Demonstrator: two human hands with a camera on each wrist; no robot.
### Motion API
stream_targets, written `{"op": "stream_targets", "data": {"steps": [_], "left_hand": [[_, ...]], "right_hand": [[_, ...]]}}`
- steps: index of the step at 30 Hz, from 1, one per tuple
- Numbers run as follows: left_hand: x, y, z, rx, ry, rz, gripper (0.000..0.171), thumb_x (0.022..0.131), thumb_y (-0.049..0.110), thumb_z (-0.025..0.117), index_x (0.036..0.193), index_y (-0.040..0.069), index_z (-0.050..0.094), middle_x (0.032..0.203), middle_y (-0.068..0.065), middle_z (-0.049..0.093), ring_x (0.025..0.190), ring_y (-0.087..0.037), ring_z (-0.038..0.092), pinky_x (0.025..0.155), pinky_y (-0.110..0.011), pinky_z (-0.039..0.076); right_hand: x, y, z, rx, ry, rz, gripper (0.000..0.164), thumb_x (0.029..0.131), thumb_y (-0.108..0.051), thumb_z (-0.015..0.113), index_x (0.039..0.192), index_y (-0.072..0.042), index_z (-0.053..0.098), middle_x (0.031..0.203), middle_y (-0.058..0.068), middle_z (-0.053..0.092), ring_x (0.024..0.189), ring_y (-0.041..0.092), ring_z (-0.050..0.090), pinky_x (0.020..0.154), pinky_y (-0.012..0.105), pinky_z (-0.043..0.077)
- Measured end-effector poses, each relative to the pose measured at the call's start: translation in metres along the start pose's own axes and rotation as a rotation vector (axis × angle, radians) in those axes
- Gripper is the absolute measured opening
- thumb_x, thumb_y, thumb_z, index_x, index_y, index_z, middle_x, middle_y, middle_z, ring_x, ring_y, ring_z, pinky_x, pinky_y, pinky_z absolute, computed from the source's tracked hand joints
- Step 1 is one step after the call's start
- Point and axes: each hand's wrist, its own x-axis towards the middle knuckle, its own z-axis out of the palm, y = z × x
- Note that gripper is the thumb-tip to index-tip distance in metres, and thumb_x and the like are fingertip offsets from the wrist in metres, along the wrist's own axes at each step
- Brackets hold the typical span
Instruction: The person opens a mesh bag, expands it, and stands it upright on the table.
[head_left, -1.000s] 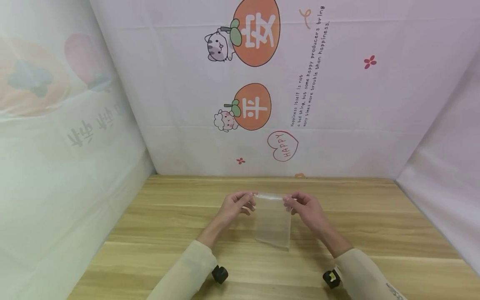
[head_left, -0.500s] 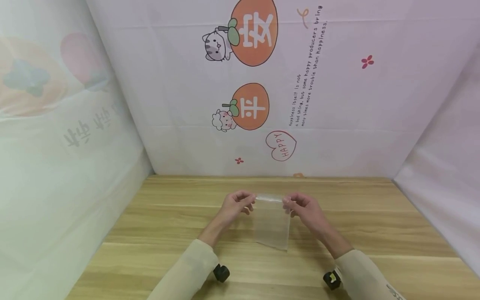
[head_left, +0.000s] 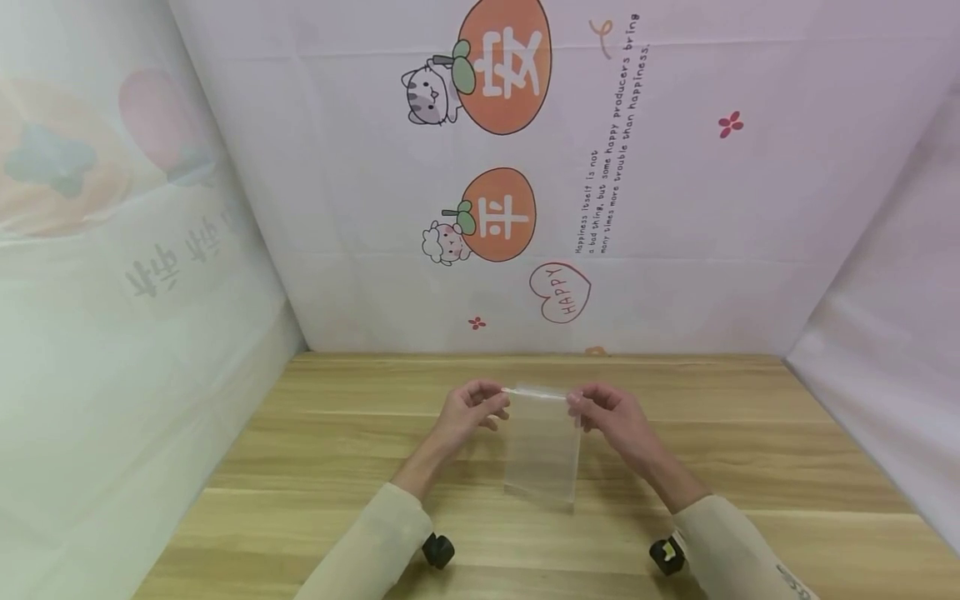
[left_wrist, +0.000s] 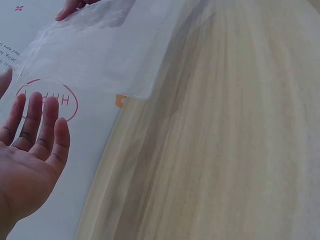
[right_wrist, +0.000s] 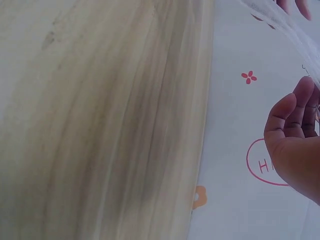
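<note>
A clear plastic bag (head_left: 540, 454) hangs between the two hands, its shiny top edge stretched across and its lower end dangling above the table. At the bag's top left corner, the left hand (head_left: 467, 414) pinches the edge between thumb and fingertips. The right hand (head_left: 611, 418) pinches the opposite top corner. In the left wrist view the bag (left_wrist: 115, 55) spreads out above the left hand (left_wrist: 35, 165), whose lower fingers are loosely extended. The right wrist view shows the right hand (right_wrist: 300, 130) with the bag (right_wrist: 287, 27) partly cut off at the frame edge.
A wood-grain table (head_left: 360, 533) lies beneath both hands. White printed cloth (head_left: 360, 208) stands behind it, with more cloth at the left and right sides. A small black device (head_left: 438, 550) sits by the left cuff, and another black device (head_left: 667, 555) by the right.
The bag's lower end has swung slightly down and toward the person. Both hands keep hold of its top corners and have barely moved.
</note>
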Motion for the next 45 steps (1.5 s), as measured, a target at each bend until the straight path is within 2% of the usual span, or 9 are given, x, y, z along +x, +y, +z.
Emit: {"op": "stream_targets", "data": {"steps": [4, 9, 11, 16, 21, 30, 39, 45], "left_hand": [[-0.003, -0.005, -0.002, 0.013, -0.052, -0.030, 0.038, 0.096, 0.015, 0.070, 0.128, -0.004, 0.060, 0.108, -0.008, 0.066, 0.092, -0.019, 0.066, 0.085, -0.050, 0.056], [-0.007, -0.010, -0.001, 0.029, -0.124, -0.062, 0.042, 0.097, 0.016, 0.069, 0.132, -0.004, 0.058, 0.112, -0.011, 0.066, 0.093, -0.018, 0.067, 0.084, -0.041, 0.057], [-0.009, -0.011, -0.001, 0.028, -0.153, -0.070, 0.041, 0.097, 0.015, 0.068, 0.131, -0.006, 0.058, 0.110, -0.014, 0.068, 0.090, -0.019, 0.068, 0.082, -0.041, 0.058], [-0.014, -0.013, 0.001, 0.059, -0.194, -0.096, 0.029, 0.097, 0.014, 0.069, 0.120, -0.002, 0.067, 0.099, -0.011, 0.073, 0.082, -0.019, 0.068, 0.079, -0.040, 0.059], [-0.017, -0.014, 0.004, 0.091, -0.189, -0.098, 0.023, 0.095, 0.014, 0.071, 0.113, -0.001, 0.072, 0.096, -0.008, 0.074, 0.079, -0.017, 0.068, 0.079, -0.035, 0.059], [-0.018, -0.014, 0.006, 0.094, -0.170, -0.081, 0.024, 0.094, 0.012, 0.072, 0.111, -0.006, 0.071, 0.092, -0.007, 0.074, 0.077, -0.015, 0.067, 0.075, -0.034, 0.059], [-0.021, -0.011, 0.008, 0.077, -0.171, -0.083, 0.017, 0.094, 0.010, 0.072, 0.108, 0.001, 0.074, 0.093, -0.009, 0.075, 0.076, -0.017, 0.069, 0.074, -0.036, 0.060], [-0.021, -0.012, 0.009, 0.076, -0.174, -0.074, 0.018, 0.093, 0.011, 0.073, 0.108, -0.001, 0.074, 0.094, -0.008, 0.075, 0.076, -0.015, 0.068, 0.072, -0.033, 0.059]], "right_hand": [[0.001, -0.002, -0.001, 0.014, -0.006, 0.006, 0.039, 0.101, -0.026, 0.064, 0.113, 0.011, 0.059, 0.096, 0.011, 0.063, 0.082, 0.018, 0.059, 0.076, 0.031, 0.055], [0.002, -0.005, -0.002, 0.030, -0.005, 0.014, 0.035, 0.101, -0.026, 0.064, 0.111, 0.007, 0.060, 0.095, 0.011, 0.063, 0.082, 0.018, 0.059, 0.075, 0.030, 0.054], [0.002, -0.005, -0.002, 0.034, -0.007, 0.010, 0.034, 0.101, -0.025, 0.063, 0.111, 0.007, 0.060, 0.094, 0.010, 0.063, 0.081, 0.018, 0.059, 0.074, 0.029, 0.054], [0.002, -0.007, -0.003, 0.042, -0.015, -0.003, 0.034, 0.101, -0.025, 0.063, 0.110, 0.008, 0.060, 0.093, 0.009, 0.063, 0.080, 0.016, 0.058, 0.072, 0.028, 0.053], [0.004, -0.008, -0.004, 0.042, -0.008, -0.001, 0.037, 0.101, -0.026, 0.063, 0.112, 0.009, 0.059, 0.094, 0.008, 0.063, 0.080, 0.016, 0.057, 0.074, 0.031, 0.054], [0.006, -0.006, -0.006, 0.040, 0.002, -0.002, 0.040, 0.102, -0.026, 0.063, 0.116, 0.011, 0.058, 0.093, 0.005, 0.063, 0.079, 0.014, 0.056, 0.073, 0.031, 0.054], [0.006, -0.004, -0.006, 0.035, 0.008, -0.008, 0.032, 0.102, -0.025, 0.063, 0.110, 0.005, 0.062, 0.089, 0.004, 0.063, 0.076, 0.014, 0.057, 0.070, 0.031, 0.054], [0.007, -0.004, -0.005, 0.037, 0.007, 0.002, 0.035, 0.101, -0.025, 0.064, 0.112, 0.008, 0.061, 0.090, 0.005, 0.064, 0.077, 0.014, 0.058, 0.070, 0.030, 0.054]]}}
